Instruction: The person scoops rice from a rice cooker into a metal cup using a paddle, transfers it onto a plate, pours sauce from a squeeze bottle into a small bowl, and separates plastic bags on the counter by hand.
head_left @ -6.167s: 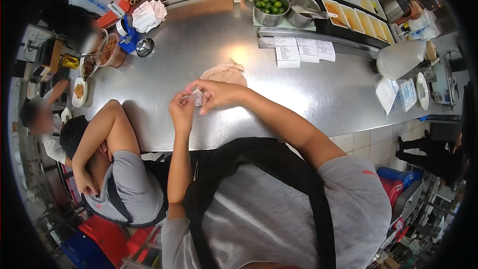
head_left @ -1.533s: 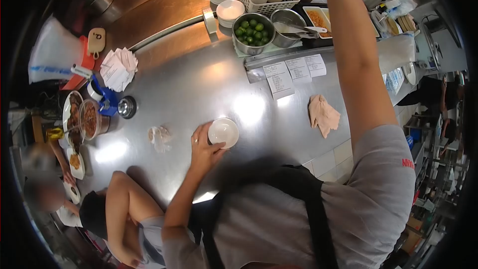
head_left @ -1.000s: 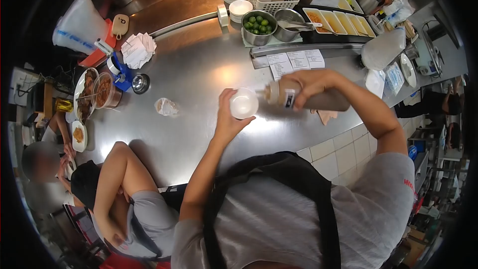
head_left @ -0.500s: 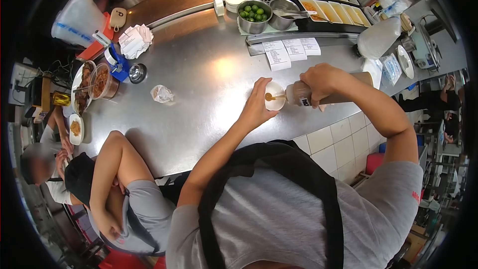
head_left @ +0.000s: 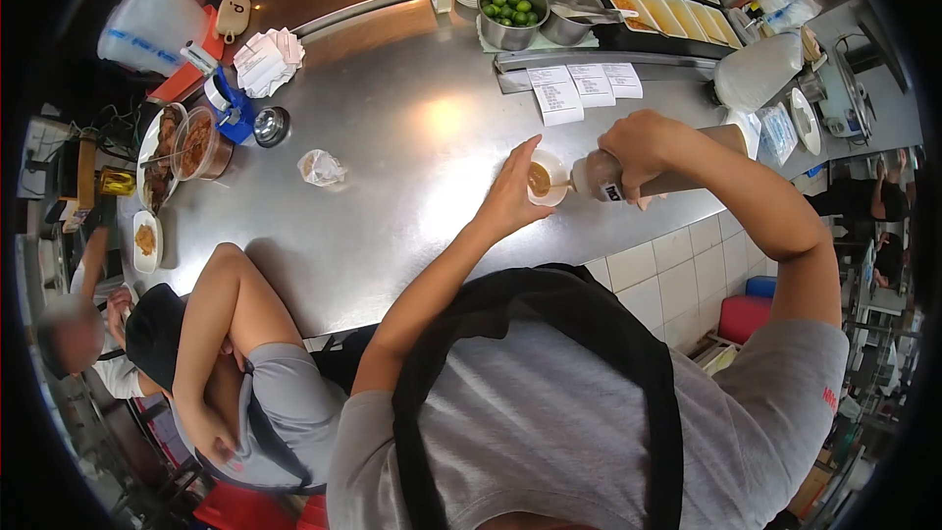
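A small white bowl (head_left: 555,170) is tilted in my left hand (head_left: 510,192), with fingers and thumb around its left side. Brown sauce (head_left: 538,179) covers part of the bowl's inside. My right hand (head_left: 638,152) is wrapped round a large squeeze bottle (head_left: 692,159) of brown sauce, held on its side. The bottle's nozzle points left at the bowl, and a thin stream of sauce runs from it. Left of my hands, a small knotted clear plastic bag (head_left: 321,168) lies on the steel counter (head_left: 392,118). A pinkish cloth is mostly hidden under the bottle.
Order slips (head_left: 555,95) hang at the rail, below a bowl of limes (head_left: 512,12) and sauce trays (head_left: 677,15). A service bell (head_left: 272,126) and a tub of red-brown food (head_left: 201,142) are at the left. A co-worker with folded arms (head_left: 231,334) stands close on my left.
The small bowl was picked up, then my right hand brought the bottle over from the right. Since half a second ago, more sauce has collected in the bowl.
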{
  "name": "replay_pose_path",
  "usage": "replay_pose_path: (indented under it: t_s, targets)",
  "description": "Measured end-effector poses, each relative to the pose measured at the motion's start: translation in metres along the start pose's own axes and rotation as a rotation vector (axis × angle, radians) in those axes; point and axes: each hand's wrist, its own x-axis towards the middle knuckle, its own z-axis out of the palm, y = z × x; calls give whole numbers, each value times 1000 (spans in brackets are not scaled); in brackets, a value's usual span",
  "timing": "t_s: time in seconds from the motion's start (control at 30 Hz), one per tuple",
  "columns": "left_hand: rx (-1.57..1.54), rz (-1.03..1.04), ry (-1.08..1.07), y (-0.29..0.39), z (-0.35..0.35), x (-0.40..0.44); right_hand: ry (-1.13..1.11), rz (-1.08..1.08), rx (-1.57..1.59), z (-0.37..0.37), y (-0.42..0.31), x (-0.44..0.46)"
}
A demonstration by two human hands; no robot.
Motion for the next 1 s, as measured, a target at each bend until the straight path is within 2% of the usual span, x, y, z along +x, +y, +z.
replay_pose_path:
  t_s: [0.17, 0.23, 0.37, 0.43, 0.53, 0.6, 0.73, 0.83, 0.97, 1.0]
  targets:
    - [-26, 17, -8, -2, 1, 0, 32, 34, -11, 5, 10, 2]
    - [-16, 27, -8, -4, 2, 3, -4, -40, 2, 14, 9, 1]
    - [-32, 4, -49, 1, 4, 5, 60, 28, 75, 4, 9, -1]
    - [-21, 16, -39, -2, 7, 3, 12, 52, 30, 8, 10, 2]
    - [12, 41, -20, -7, 7, 6, -5, -33, 38, 16, 10, 3]
    - [27, 47, -22, -3, 6, 6, 60, 3, 172, 9, 7, -1]
    - [-9, -11, -16, 0, 1, 6, -53, 51, 75, 16, 17, 4]
    - [-13, -6, 17, -1, -1, 7, 51, -53, 141, 16, 13, -1]
    - [-63, -27, 3, 4, -6, 3, 88, 18, 85, 3, 10, -3]
    - [-57, -27, 14, 4, -7, 3, 30, 3, 96, 5, 8, -4]
